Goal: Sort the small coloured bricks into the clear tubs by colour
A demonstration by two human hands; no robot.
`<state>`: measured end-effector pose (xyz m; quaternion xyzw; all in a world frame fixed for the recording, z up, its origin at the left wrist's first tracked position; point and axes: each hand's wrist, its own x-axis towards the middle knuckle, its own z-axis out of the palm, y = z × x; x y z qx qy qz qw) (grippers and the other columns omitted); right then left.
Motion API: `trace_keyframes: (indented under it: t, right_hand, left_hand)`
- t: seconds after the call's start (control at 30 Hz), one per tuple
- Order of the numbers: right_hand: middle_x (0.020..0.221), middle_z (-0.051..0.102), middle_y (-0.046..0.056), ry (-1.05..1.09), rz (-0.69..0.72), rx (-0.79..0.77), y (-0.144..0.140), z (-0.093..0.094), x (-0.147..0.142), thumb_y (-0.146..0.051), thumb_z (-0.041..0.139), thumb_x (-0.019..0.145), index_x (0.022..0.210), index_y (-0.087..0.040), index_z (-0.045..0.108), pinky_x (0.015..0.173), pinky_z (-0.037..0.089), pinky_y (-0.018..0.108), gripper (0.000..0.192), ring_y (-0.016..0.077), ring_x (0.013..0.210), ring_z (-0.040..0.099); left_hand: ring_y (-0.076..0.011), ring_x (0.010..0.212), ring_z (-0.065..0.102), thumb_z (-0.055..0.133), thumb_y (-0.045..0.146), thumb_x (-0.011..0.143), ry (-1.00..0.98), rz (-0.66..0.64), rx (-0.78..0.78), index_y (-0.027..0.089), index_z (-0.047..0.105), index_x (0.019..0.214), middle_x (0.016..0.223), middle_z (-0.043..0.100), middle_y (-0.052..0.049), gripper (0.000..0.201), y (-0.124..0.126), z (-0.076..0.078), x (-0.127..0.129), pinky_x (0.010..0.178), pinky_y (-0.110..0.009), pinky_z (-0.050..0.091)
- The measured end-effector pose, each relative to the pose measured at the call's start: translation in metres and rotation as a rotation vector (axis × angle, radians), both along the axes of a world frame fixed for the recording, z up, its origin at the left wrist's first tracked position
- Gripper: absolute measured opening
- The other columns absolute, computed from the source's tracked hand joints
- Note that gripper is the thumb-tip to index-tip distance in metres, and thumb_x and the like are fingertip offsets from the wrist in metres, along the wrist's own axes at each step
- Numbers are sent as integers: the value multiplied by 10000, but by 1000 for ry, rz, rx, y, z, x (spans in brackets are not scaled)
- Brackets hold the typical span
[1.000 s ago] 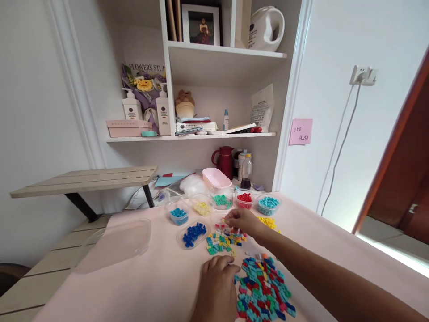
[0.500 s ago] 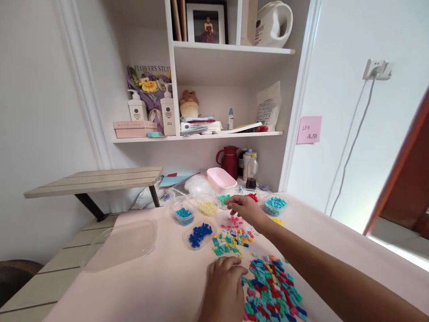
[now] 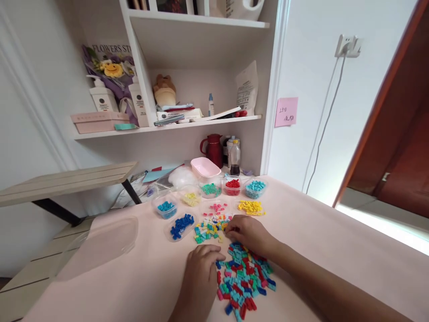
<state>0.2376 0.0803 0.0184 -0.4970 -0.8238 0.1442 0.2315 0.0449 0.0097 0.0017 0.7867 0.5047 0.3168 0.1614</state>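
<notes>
A mixed heap of small coloured building bricks (image 3: 244, 277) lies on the pink tabletop. My left hand (image 3: 201, 270) rests along the heap's left edge, fingers stretched out, with nothing seen in it. Over the heap's far edge is my right hand (image 3: 251, 233), its fingers curled down together. Their tips are partly hidden, so what they hold cannot be made out. Just beyond lies a smaller, paler group of bricks (image 3: 208, 231). Dark blue bricks (image 3: 182, 226), pink bricks (image 3: 217, 207) and yellow bricks (image 3: 250, 206) sit sorted in clear trays around it.
Farther back stand clear tubs of light blue bricks (image 3: 166, 207), pale yellow bricks (image 3: 191, 199), green bricks (image 3: 211, 190), red bricks (image 3: 232, 185) and turquoise bricks (image 3: 255, 188). A pink basin (image 3: 205, 167) and a red jug (image 3: 213, 151) are behind. A clear lid (image 3: 100, 241) lies left.
My right hand has come back from above the far tubs to the heap's far edge. The view has turned right and downward. My left hand stays by the heap.
</notes>
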Motion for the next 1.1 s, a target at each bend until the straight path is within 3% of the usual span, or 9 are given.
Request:
trace_keyframes:
  t: [0.13,0.27,0.47,0.83,1.1]
  right_hand:
    - [910,690,30,-73,54,57,-7,2,-7,-296,541,864,874,-249,722,817,401,275,187,187,914,593]
    - [964,668,65,-184,23,87,-13,4,-16,-447,618,817,928,-242,709,842,370,334,251,240,982,565]
    - [987,662,53,-198,-7,63,-13,2,-20,-361,658,786,958,-255,692,819,357,331,205,240,992,561]
    - [899,666,20,-97,6,29,-13,-1,-24,-219,650,743,826,-227,671,752,363,271,86,191,907,570]
    - [842,656,12,-13,59,53,-13,-4,-22,-180,647,731,792,-214,635,704,355,251,71,174,841,558]
  left_hand:
    - [-207,1025,612,353,46,746,-58,0,-1,234,721,851,1033,700,-47,426,0,2,-1,935,-401,466]
    - [-178,817,660,334,80,762,-272,113,-67,205,674,773,864,695,-35,363,1,3,-3,765,-317,519]
    - [-171,676,666,385,171,783,-471,301,-120,190,637,699,758,676,-19,267,0,4,-7,634,-274,502]
    - [-168,626,658,393,167,757,-519,323,-79,192,639,675,635,642,-1,260,-6,12,-4,599,-259,490]
    - [-168,651,659,369,154,754,-522,308,-99,193,631,689,673,643,-6,272,-5,9,-5,604,-258,475]
